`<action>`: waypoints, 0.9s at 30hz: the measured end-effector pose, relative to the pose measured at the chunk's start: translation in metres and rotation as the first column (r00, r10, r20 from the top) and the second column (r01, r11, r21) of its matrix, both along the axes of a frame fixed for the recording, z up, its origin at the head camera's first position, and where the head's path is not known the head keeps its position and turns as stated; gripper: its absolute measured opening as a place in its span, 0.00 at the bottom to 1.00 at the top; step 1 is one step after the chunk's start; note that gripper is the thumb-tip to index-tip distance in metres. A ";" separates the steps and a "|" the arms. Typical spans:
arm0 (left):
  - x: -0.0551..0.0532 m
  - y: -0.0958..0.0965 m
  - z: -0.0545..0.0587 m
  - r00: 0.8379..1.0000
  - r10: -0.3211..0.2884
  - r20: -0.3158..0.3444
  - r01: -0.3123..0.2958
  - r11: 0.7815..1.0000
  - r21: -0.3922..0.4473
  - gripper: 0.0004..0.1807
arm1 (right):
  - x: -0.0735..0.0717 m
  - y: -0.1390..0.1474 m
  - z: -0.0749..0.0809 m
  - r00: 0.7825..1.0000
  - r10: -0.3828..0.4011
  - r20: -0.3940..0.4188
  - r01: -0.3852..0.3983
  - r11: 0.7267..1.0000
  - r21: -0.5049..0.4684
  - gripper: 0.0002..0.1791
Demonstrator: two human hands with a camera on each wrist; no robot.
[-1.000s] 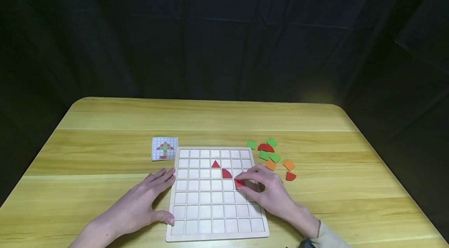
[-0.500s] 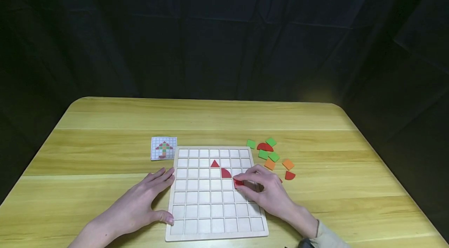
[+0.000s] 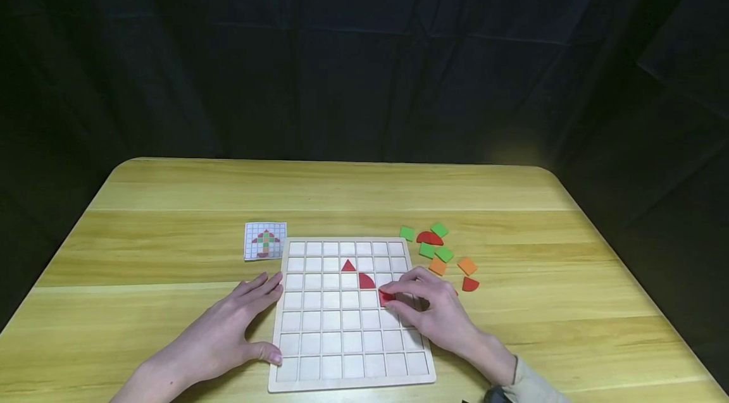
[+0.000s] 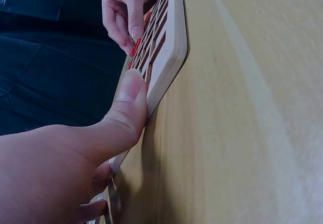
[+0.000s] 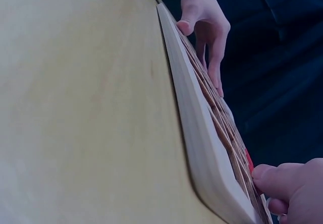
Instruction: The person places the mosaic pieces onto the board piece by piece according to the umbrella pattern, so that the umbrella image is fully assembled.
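A pale wooden grid board (image 3: pixel 342 340) lies flat on the table. My left hand (image 3: pixel 222 333) rests along its left side, fingertips at the edge and thumb on the frame, fingers fairly straight. With thumb and index finger, my right hand (image 3: pixel 435 308) pinches a red tile (image 3: pixel 385 297) at a cell right of centre; the fingers partly cover its shape. A red triangle (image 3: pixel 348 266) and a red quarter-circle tile (image 3: pixel 366 281) sit in cells up and to the left of it. In the right wrist view, my right thumb (image 5: pixel 277 179) is close to the red at the board.
Right of the board lie loose green tiles (image 3: pixel 407 233), orange tiles (image 3: pixel 467 266) and red rounded tiles (image 3: pixel 470 285). A pattern card (image 3: pixel 250 250) with a coloured figure on a grid lies by the board's upper left corner. Dark cloth (image 3: pixel 364 93) hangs behind the wooden table (image 3: pixel 171 194).
Both hands keep their places on the board, the right one still pinching the red tile at the same cell. The head view has shifted very slightly.
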State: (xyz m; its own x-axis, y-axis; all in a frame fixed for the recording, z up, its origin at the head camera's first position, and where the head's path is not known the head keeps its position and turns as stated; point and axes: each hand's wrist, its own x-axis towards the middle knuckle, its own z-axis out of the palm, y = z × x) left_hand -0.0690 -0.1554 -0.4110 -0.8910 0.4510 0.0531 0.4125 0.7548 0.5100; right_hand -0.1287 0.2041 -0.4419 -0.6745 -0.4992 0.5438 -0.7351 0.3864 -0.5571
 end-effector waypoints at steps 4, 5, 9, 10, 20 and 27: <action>0.000 0.000 0.000 1.000 0.000 0.004 0.000 1.000 -0.001 0.58 | -0.001 -0.001 -0.001 0.999 0.019 -0.039 -0.020 1.000 -0.024 0.15; 0.000 0.000 0.000 1.000 0.000 0.005 0.000 1.000 -0.001 0.58 | -0.001 -0.001 -0.001 0.999 0.019 -0.039 -0.020 1.000 -0.024 0.15; 0.000 0.000 0.001 1.000 0.001 0.007 -0.001 1.000 -0.004 0.58 | -0.001 0.000 -0.001 1.000 0.015 -0.026 -0.016 1.000 -0.015 0.14; 0.000 0.000 0.001 1.000 0.001 0.008 -0.001 1.000 -0.004 0.58 | -0.001 0.000 -0.001 1.000 0.012 -0.019 -0.012 1.000 -0.012 0.14; 0.000 0.000 0.001 1.000 0.004 0.014 -0.004 1.000 -0.004 0.58 | -0.002 0.001 -0.003 1.000 0.008 -0.017 -0.008 1.000 -0.030 0.14; 0.001 0.000 0.001 1.000 0.004 0.012 -0.004 1.000 0.001 0.58 | -0.008 0.008 0.003 0.998 -0.063 0.008 0.063 0.998 -0.026 0.14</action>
State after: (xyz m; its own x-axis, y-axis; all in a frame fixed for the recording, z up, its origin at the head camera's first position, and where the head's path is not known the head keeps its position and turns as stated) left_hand -0.0685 -0.1551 -0.4105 -0.8934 0.4472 0.0430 0.4032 0.7558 0.5159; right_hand -0.1369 0.2120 -0.4391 -0.7080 -0.4410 0.5516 -0.7058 0.4168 -0.5728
